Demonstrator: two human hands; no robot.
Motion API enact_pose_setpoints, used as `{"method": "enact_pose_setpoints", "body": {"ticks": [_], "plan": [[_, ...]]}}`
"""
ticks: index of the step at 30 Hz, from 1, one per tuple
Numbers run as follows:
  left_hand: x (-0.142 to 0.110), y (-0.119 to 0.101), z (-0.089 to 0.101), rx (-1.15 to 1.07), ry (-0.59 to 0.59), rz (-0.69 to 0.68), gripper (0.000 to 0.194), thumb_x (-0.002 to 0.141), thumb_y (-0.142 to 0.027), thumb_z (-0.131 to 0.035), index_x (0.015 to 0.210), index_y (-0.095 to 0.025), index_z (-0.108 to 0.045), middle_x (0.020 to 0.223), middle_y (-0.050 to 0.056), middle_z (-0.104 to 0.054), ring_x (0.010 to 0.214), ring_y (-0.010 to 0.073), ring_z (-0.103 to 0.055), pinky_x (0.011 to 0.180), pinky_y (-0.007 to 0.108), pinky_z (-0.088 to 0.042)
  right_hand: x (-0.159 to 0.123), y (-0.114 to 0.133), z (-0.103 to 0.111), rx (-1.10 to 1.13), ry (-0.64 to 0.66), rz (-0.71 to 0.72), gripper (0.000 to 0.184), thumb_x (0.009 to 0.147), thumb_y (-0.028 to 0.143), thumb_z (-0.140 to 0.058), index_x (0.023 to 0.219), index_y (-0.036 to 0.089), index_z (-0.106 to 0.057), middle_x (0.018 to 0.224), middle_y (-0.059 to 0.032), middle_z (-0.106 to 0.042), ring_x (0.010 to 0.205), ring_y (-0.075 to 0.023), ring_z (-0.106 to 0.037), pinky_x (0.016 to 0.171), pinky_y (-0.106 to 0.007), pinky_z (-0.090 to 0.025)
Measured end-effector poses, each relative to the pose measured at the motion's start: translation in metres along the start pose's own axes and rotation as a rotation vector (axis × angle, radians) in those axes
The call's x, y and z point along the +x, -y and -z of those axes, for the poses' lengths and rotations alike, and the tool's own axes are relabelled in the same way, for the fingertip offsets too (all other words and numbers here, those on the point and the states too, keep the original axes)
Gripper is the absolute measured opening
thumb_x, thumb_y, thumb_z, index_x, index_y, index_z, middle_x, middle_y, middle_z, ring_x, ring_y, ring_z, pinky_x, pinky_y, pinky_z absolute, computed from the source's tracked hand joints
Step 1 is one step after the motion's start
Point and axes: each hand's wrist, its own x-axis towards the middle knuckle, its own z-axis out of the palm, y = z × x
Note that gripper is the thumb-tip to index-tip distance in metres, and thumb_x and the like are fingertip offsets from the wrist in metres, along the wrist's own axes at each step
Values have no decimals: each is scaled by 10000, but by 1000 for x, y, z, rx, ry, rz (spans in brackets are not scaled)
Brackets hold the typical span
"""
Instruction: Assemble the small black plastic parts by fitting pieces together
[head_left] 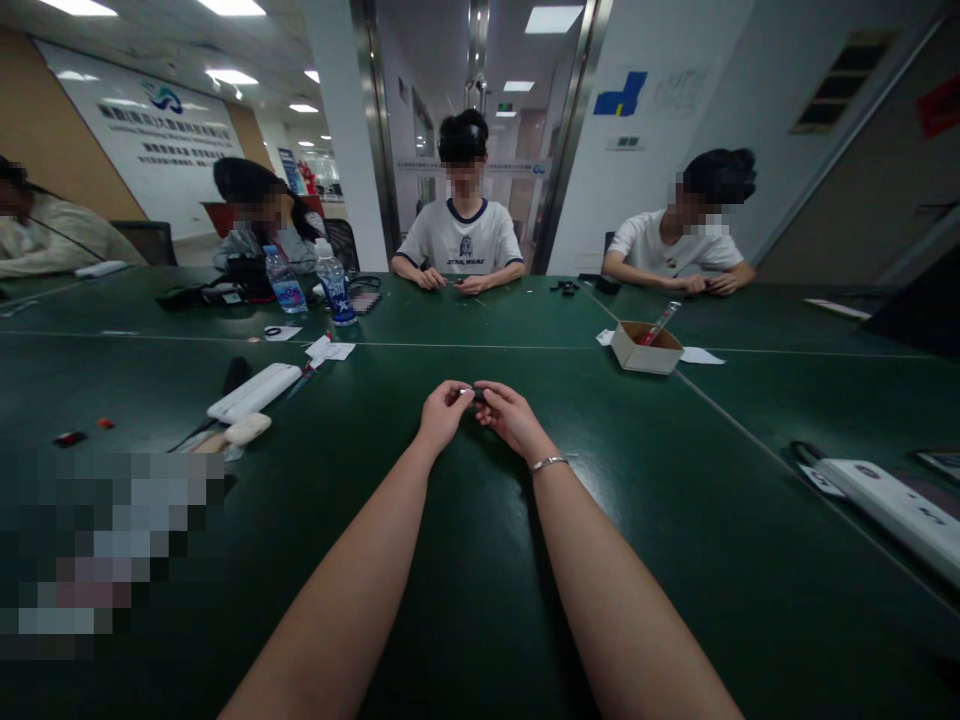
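Both hands meet over the green table, straight ahead of me. Between their fingertips is a small black object with a pale, shiny bit at its left end; it is too small for me to tell its kind. My left hand pinches that left end between thumb and fingers. From the other side, my right hand grips the dark body, its fingers curled and partly hiding it. A silver bracelet circles my right wrist.
An open cardboard box holding a clear-and-red tube stands ahead right. White power strips lie left and right. Two bottles stand far left. Several people sit across the table, one person directly opposite.
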Motion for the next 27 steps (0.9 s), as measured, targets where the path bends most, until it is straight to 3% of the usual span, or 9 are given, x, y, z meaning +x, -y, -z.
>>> {"method": "enact_pose_setpoints", "body": {"ticks": [11,18,27], "plan": [[1,4,0,132,-64,63,239,802,-402,-639,848,-168,-655,726,13,-662,653,134,-618,658,266,-469,-1,1,-1,-33,20,10,381,637,336,-842,966,208,-699,668,6,-635,619,-127,-611,586,-254,-484],[-2,-3,-2,244,46,69,261,814,-437,-616,784,-178,-637,726,9,-655,690,138,-593,663,262,-435,0,0,-4,-128,31,29,378,600,310,-854,918,197,-683,725,7,-661,604,-106,-596,575,-243,-462],[-2,-9,1,373,75,41,301,837,-468,-587,741,-188,-638,762,18,-635,764,155,-572,708,268,-426,-1,0,-5,-116,-1,11,362,570,309,-874,864,192,-697,690,12,-649,593,-101,-573,563,-242,-443]]}}
